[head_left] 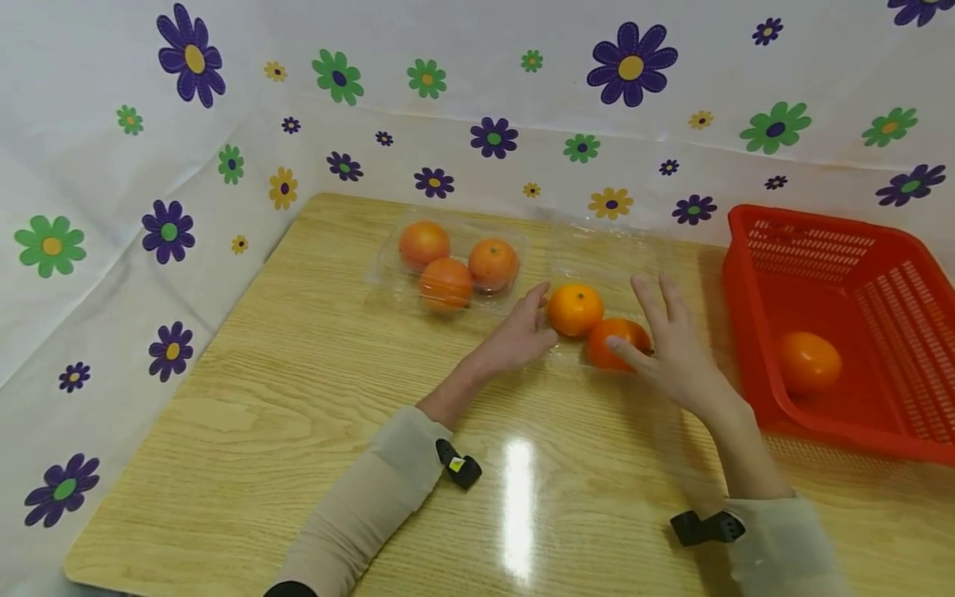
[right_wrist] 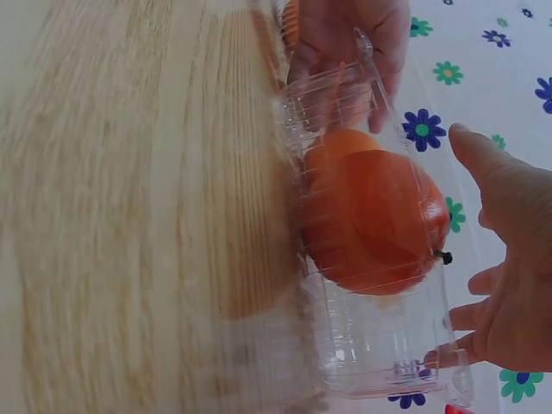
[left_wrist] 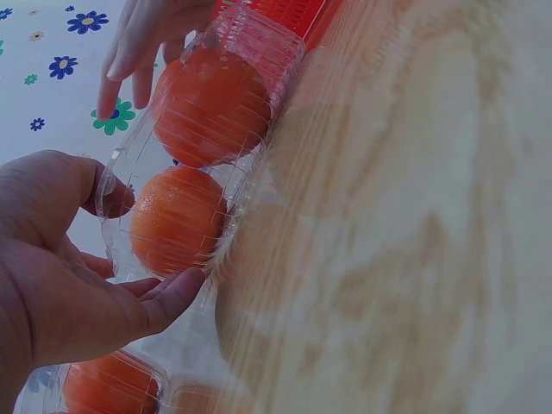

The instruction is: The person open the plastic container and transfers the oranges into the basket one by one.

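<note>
A clear plastic clamshell box stands on the table with its lid raised at the back. It holds an orange and a smooth orange-red fruit with a dark stem. My left hand grips the box's left end, thumb at the rim and fingers low on the wall. At the right end my right hand is spread, its thumb over the stemmed fruit in the head view. Some right fingertips touch the box in the right wrist view.
Left of the box, another clear clamshell box contains three oranges. On the right, a red plastic basket has one orange fruit inside. A flowered white cloth rises behind the table.
</note>
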`<move>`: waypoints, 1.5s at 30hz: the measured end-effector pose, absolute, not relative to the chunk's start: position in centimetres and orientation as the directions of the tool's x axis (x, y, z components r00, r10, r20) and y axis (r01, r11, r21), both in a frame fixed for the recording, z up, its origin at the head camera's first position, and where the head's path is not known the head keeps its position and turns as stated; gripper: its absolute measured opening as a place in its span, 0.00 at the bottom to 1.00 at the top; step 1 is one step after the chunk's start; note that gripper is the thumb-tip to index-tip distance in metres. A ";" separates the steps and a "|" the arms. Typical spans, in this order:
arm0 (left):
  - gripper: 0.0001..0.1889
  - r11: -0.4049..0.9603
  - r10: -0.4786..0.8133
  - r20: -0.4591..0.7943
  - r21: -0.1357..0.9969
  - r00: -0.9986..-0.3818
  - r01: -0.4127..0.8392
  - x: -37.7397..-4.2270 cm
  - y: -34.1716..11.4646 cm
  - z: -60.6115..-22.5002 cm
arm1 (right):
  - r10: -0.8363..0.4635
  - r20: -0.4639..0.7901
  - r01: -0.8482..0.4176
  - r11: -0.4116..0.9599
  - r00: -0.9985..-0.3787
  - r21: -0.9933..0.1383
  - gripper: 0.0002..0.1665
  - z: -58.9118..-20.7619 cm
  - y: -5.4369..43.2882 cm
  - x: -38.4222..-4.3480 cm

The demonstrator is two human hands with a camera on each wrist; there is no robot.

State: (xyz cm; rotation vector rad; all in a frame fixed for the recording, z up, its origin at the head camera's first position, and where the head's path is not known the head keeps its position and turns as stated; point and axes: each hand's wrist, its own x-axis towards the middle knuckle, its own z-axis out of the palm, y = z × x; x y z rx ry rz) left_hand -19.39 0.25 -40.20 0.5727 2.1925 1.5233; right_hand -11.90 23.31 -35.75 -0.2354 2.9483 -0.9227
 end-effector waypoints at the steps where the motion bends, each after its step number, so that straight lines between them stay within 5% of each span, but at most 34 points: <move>1: 0.43 0.319 0.546 -0.096 0.942 -0.832 0.101 -19.4 0.3 -40.2 | -0.151 0.001 -0.124 0.805 -0.989 -0.580 0.54 -35.9 23.3 -12.0; 15: 0.43 0.302 0.555 -0.093 0.948 -0.826 0.097 -19.7 0.7 -40.0 | -0.058 -0.006 -0.042 0.782 -0.998 -0.622 0.57 -36.8 22.7 -12.6; 45: 0.43 0.326 0.546 -0.078 0.937 -0.834 0.126 -19.1 0.0 -40.3 | -0.080 -0.153 0.017 0.838 -0.985 -0.545 0.53 -37.4 21.8 -12.3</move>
